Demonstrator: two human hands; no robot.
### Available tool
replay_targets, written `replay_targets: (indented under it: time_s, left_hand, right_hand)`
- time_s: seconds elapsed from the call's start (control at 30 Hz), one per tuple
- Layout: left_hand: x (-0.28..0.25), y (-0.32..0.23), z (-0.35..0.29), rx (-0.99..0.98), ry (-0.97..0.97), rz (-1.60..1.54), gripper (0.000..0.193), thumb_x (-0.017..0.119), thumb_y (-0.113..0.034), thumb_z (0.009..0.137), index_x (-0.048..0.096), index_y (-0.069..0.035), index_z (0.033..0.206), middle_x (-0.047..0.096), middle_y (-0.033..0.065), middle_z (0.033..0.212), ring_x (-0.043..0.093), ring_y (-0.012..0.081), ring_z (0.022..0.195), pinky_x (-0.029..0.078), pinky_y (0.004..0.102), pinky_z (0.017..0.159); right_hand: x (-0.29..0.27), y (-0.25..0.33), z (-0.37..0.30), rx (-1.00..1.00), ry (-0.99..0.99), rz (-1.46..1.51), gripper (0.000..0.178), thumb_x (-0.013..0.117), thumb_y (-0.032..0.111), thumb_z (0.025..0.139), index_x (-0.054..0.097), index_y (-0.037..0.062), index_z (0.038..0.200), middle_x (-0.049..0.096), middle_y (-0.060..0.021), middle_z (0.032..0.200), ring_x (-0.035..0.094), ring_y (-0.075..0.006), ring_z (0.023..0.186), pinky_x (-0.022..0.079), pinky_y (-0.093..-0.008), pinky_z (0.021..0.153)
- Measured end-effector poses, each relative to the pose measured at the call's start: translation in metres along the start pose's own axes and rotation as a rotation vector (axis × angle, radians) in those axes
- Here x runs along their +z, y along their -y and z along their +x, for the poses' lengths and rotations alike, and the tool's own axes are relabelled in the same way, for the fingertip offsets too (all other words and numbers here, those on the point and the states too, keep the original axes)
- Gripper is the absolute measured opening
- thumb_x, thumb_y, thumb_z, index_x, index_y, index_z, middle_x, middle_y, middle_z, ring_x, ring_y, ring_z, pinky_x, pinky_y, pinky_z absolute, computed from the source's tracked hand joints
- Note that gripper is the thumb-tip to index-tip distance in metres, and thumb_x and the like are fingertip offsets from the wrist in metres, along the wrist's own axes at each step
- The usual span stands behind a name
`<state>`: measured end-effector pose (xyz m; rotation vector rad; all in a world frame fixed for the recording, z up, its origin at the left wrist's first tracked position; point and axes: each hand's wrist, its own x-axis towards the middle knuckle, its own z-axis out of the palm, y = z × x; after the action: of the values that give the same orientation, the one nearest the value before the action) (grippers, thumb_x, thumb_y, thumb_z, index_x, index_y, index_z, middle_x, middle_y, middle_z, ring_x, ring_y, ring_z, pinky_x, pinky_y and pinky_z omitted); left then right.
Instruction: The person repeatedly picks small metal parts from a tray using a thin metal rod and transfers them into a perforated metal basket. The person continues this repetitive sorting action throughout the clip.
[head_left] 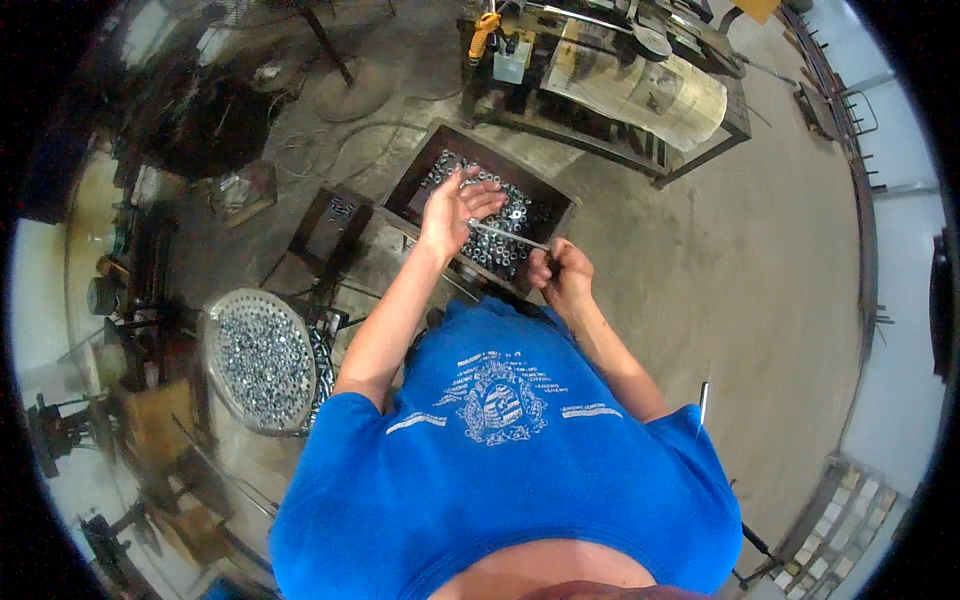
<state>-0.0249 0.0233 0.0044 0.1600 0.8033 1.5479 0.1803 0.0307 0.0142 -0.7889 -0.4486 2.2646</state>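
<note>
Over a dark metal box (412,178) holding many shiny nuts (515,212), my left hand (455,215) is stretched out with its fingers apart. The far end of a thin metal rod (510,236) comes up to its palm; whether they touch, I cannot tell. At the box's near right corner, my right hand (566,272) is closed around the rod's near end. From there the rod slants across the box toward the left hand. Part of the nuts is hidden beneath my left hand and forearm.
On the left stands a round perforated basket (208,345) full of small metal nuts. A smaller dark box (318,240) with some pieces adjoins the big one. Beyond are a workbench (735,125) with a yellow air gun (483,35) and a round stand base (350,95).
</note>
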Motion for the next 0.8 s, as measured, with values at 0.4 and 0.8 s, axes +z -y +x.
replay_targets:
  time_s: [0.4, 0.8]
  left_hand:
    - [0.021, 0.008, -0.038, 0.087, 0.145, 0.342, 0.035, 0.058, -0.022, 0.082, 0.051, 0.003, 0.107, 0.059, 0.0134, 0.098, 0.056, 0.0197, 0.094, 0.045, 0.0334, 0.082]
    - [0.015, 0.026, -0.025, 0.015, 0.101, 0.077, 0.03, 0.056, -0.024, 0.084, 0.058, 0.003, 0.096, 0.058, 0.0159, 0.104, 0.053, 0.0249, 0.101, 0.042, 0.041, 0.089]
  right_hand:
    - [-0.002, 0.007, 0.001, -0.053, 0.032, 0.224, 0.018, 0.037, 0.013, 0.076, 0.034, 0.0089, 0.059, 0.043, -0.0133, 0.067, 0.032, -0.013, 0.052, 0.028, -0.0229, 0.042]
    - [-0.007, 0.013, -0.003, -0.235, 0.05, -0.095, 0.017, 0.044, 0.018, 0.071, 0.036, 0.0091, 0.06, 0.043, -0.0121, 0.059, 0.037, -0.0169, 0.051, 0.034, -0.0305, 0.044]
